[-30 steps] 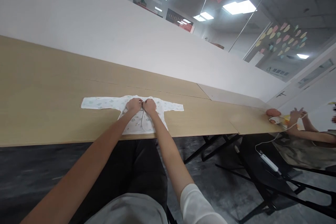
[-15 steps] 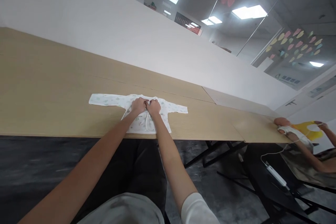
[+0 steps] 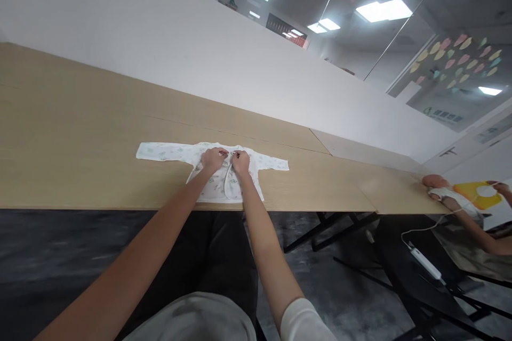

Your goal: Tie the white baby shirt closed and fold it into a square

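Note:
A small white baby shirt [image 3: 212, 184] with a faint green print lies flat, its sleeves spread to both sides. My left hand [image 3: 214, 159] is at the upper front of the shirt, fingers pinched on the cloth near the neckline. Just to its right, my right hand [image 3: 240, 161] pinches the other front edge of the shirt. A narrow gap shows between the two hands, and below them the front edge curves down to the hem. Any fastener at the fingertips is too small to make out.
The long wooden table [image 3: 88, 170] runs along a white partition [image 3: 180, 53]. At far right a person's arm [image 3: 474, 226] reaches to a doll [image 3: 436, 182] and a yellow cloth [image 3: 476, 194]. A white power strip [image 3: 426, 265] rests on a black chair [image 3: 394, 256] below.
My hands have moved slightly apart, the right one shifting right with the shirt's front edge. The front opening is a little wider. The view has turned slightly.

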Tool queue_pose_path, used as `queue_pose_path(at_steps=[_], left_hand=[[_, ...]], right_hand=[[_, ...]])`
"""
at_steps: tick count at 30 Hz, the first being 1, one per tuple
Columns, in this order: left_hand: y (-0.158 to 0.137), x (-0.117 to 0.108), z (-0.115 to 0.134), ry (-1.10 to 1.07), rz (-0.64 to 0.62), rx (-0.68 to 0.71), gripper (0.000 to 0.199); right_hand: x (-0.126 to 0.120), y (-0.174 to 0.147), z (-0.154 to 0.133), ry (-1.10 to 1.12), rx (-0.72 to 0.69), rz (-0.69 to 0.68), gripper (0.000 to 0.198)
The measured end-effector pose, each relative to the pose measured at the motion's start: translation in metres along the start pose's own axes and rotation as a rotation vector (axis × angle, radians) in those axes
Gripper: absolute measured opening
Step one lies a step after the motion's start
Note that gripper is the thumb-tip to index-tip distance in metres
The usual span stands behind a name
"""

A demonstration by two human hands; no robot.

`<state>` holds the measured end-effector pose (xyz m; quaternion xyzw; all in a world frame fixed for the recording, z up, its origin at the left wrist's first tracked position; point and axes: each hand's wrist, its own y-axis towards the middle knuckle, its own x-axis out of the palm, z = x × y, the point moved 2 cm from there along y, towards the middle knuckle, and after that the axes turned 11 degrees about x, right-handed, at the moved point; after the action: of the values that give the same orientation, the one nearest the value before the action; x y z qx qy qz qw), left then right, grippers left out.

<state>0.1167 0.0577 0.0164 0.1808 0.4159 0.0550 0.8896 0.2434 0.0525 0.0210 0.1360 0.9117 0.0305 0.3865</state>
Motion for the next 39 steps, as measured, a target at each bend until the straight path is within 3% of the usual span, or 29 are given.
queue_pose_path(at_steps=[16, 32, 39], left_hand=[[-0.006, -0.008, 0.009, -0.102, -0.007, 0.019, 0.029], [-0.005, -0.005, 0.004, -0.056, -0.01, 0.056, 0.031], [-0.004, -0.004, 0.004, -0.087, -0.009, 0.03, 0.031]], right_hand=[[-0.002, 0.003, 0.0, 0.274, 0.077, -0.117, 0.031], [0.017, 0.014, 0.009, 0.342, 0.045, -0.001, 0.032], [0.017, 0.013, 0.009, 0.302, 0.017, -0.028, 0.035]])
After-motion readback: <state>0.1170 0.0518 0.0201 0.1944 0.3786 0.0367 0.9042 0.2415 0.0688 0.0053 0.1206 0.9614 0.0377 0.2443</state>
